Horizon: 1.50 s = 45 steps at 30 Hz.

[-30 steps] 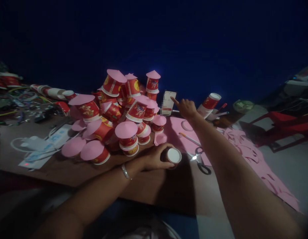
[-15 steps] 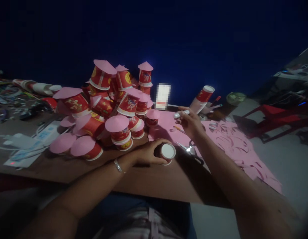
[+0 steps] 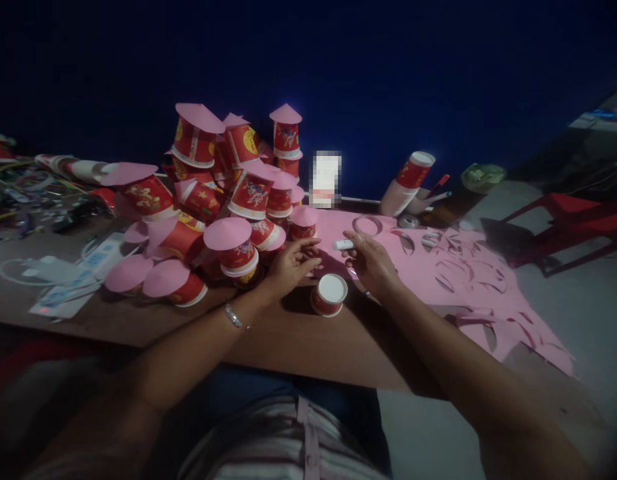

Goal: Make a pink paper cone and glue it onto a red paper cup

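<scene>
My right hand (image 3: 372,265) is closed around a short white tube (image 3: 342,245) that looks like a glue stick, held level above pink paper. To its left, my left hand (image 3: 294,263) has its fingers spread and holds nothing I can see. Just in front of the hands, a red paper cup (image 3: 329,295) stands upside down on the table, its white base facing up. Left of my left hand is a pile of red cups with pink paper cones on top, such as this coned cup (image 3: 231,245).
Cut pink paper scraps (image 3: 468,267) cover the table's right side. A leaning stack of cups (image 3: 411,177) stands at the back. A power strip (image 3: 81,277) with cables lies at left, near clutter. A red stool (image 3: 568,213) is off to the right.
My left hand has let go of the upside-down cup and moved up beyond it. My right hand has come lower and closer to the left with the white tube. The view has shifted slightly.
</scene>
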Tool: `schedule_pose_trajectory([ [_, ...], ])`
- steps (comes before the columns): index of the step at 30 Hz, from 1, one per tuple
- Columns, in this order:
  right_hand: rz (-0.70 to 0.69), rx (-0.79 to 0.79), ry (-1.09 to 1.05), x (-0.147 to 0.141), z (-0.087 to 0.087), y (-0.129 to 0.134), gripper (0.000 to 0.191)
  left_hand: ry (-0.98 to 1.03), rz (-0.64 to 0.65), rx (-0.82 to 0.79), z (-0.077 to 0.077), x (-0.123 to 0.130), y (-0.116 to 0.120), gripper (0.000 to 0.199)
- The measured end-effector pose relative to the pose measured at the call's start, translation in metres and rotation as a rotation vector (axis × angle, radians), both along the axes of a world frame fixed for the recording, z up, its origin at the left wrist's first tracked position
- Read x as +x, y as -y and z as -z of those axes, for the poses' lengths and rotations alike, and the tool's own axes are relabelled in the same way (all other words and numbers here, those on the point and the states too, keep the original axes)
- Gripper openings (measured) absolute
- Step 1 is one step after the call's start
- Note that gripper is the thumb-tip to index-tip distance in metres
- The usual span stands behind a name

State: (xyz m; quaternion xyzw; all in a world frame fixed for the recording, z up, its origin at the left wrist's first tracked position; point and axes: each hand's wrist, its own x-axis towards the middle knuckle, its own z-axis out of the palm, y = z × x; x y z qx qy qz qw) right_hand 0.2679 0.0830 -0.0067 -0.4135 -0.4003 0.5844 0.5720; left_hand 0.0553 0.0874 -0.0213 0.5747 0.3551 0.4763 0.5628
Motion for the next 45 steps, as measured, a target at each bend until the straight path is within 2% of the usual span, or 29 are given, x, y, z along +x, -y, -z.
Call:
schedule_pose_trajectory([
  [5,-0.002,0.024,0.03,-0.003,0.003,0.002,0.048,-0.157,0.046,0.153,-0.012,0.013,-0.009,0.056],
  [8,-0.002,0.051,0.043,-0.001,0.003,0.004,0.046,-0.241,0.01,0.313,-0.024,0.024,-0.015,0.028],
  [11,0.002,0.069,0.033,0.005,0.0,0.007,0.048,-0.232,-0.063,0.383,-0.031,0.034,-0.017,0.019],
  [18,0.028,0.135,0.02,0.016,-0.003,0.007,0.049,-0.111,-0.129,0.216,-0.033,0.045,-0.012,0.023],
  [24,0.073,0.275,0.246,0.019,0.004,0.006,0.044,-0.108,-0.15,0.152,-0.036,0.043,-0.011,0.028],
  [29,0.185,0.454,0.457,0.016,0.001,0.012,0.037,-0.034,-0.16,0.074,-0.034,0.044,-0.014,0.038],
  [33,0.133,0.342,0.313,0.016,0.002,0.012,0.039,0.072,-0.039,0.01,-0.035,0.045,-0.018,0.033],
  [36,0.106,0.293,0.258,0.017,0.006,0.008,0.039,0.047,0.017,0.052,-0.036,0.045,-0.019,0.039],
  [41,0.142,0.315,0.299,0.019,0.009,0.004,0.042,-0.012,-0.114,0.079,-0.036,0.05,-0.017,0.025],
  [45,0.197,0.367,0.381,0.021,0.007,0.005,0.041,-0.009,-0.198,0.056,-0.036,0.059,-0.015,0.034],
])
